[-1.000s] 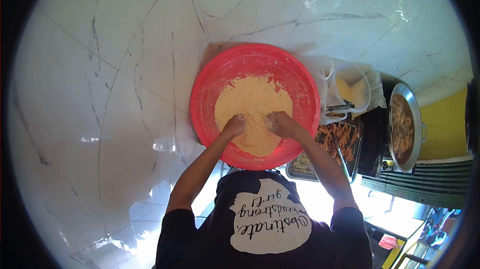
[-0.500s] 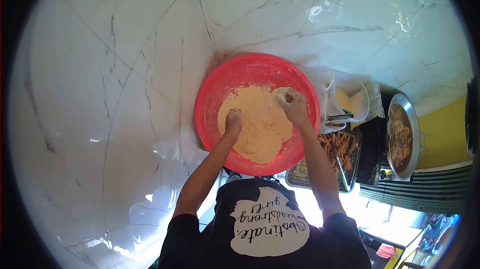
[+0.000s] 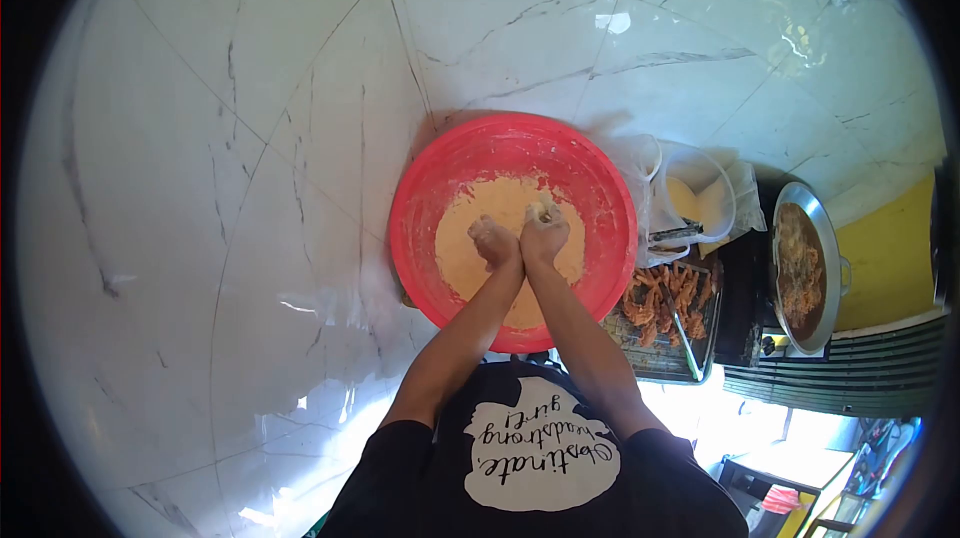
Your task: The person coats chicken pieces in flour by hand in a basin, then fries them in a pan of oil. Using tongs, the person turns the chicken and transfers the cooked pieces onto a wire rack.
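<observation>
A large red basin [image 3: 610,168] holds a bed of pale yellowish flour [image 3: 463,228]. Both hands are inside it, over the flour, with the wrists almost touching. My left hand [image 3: 495,242] is dusted with flour, its fingers curled; what lies in them, if anything, is hidden. Beside it, my right hand [image 3: 545,231] is closed too, and its floury fingers wrap round something pale that I cannot make out.
To the right stand a clear plastic tub [image 3: 725,200] in plastic bags and a rack tray [image 3: 660,363] of fried pieces [image 3: 665,303] with tongs [image 3: 683,333]. Beyond them, food fries in a wide metal pan [image 3: 822,238]. A tiled wall [image 3: 280,48] rises behind.
My hands have come together near the middle of the basin. The left moved right, the right moved left and slightly down, and the fingers of both are now curled.
</observation>
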The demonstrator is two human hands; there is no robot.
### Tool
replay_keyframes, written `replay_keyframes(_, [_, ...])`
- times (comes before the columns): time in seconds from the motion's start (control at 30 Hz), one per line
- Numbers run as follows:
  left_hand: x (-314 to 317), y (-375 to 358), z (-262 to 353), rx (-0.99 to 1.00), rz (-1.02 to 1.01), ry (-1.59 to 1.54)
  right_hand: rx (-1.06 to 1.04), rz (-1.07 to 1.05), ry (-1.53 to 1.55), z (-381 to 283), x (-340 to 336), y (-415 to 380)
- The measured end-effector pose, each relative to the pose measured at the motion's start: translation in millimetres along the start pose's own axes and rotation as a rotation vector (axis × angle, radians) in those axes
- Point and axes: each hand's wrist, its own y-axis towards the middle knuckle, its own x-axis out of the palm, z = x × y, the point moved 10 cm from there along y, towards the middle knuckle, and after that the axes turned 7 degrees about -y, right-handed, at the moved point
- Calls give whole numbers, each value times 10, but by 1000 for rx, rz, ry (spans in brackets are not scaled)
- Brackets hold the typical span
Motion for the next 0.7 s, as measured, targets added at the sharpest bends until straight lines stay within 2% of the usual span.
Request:
replay_keyframes(0.07, [-134, -89, 134, -44, 21, -40, -72, 15, 55, -88, -47, 24])
replay_keyframes(0.13, [-133, -20, -1, -93, 40, -79, -143, 31, 103, -101, -61, 25])
replay_keyframes(0.2, [156, 274, -351, -44, -84, 75, -315, 131, -82, -87, -6, -48])
replay_keyframes(0.23, [16, 88, -171, -51, -80, 80, -309, 124, -86, -109, -51, -93])
replay_keyframes(0.3, [-169, -232, 254, -50, -42, -2, -166, 7, -53, -65, -45, 3])
replay_keyframes(0.33, [-211, -177, 149, -58, -37, 6, -157, 1, -59, 145, -66, 65])
replay_keyframes(0.4, [-169, 103, 101, 33, -94, 205, 188, -394, -41, 812, 295, 257])
replay_keyframes(0.43, [-209, 229, -49, 26, -91, 208, 193, -399, -46, 840, 228, 280])
replay_keyframes(0.5, [-93, 400, -68, 229, -316, 92, 128, -690, -139, 764, 389, 202])
replay_keyframes(0.53, [-187, 455, -84, 226, -315, 92, 130, -692, -141, 763, 352, 235])
replay_keyframes(0.6, [-157, 464, -110, 257, -514, 227, -288, -744, -372, 457, 385, 232])
replay_keyframes(0.63, [-258, 425, -72, 254, -511, 230, -285, -748, -372, 440, 362, 245])
replay_keyframes(0.7, [-293, 267, 81, 332, -650, 162, -417, -868, -409, 350, 447, 195])
